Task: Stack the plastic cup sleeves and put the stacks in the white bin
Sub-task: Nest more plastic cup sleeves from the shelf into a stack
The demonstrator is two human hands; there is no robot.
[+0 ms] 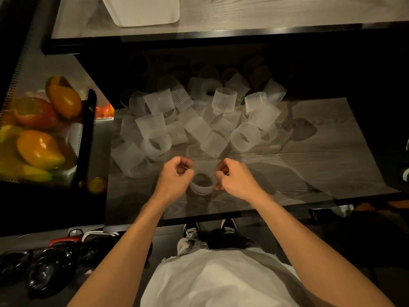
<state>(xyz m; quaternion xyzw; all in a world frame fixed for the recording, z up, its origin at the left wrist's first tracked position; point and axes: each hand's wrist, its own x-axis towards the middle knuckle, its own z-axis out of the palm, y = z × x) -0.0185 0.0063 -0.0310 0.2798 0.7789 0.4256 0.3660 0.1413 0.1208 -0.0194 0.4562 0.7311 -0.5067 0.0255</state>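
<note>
One translucent ribbed cup sleeve (203, 183) lies between my hands just above the lower shelf (309, 165), its round opening facing me. My left hand (177, 176) pinches its left rim with curled fingers. My right hand (234, 176) pinches its right rim the same way. Behind them a loose pile of several identical sleeves (194, 116) spreads across the shelf, some upright, some on their sides. The white bin (143, 12) stands on the upper shelf at the top of the view, only partly in frame.
A black mesh basket (88, 134) of orange and yellow peppers (39, 149) sits at the left, beside the shelf. The dark edge of the upper shelf (199, 41) overhangs the back of the pile. Shoes and dark objects lie on the floor below.
</note>
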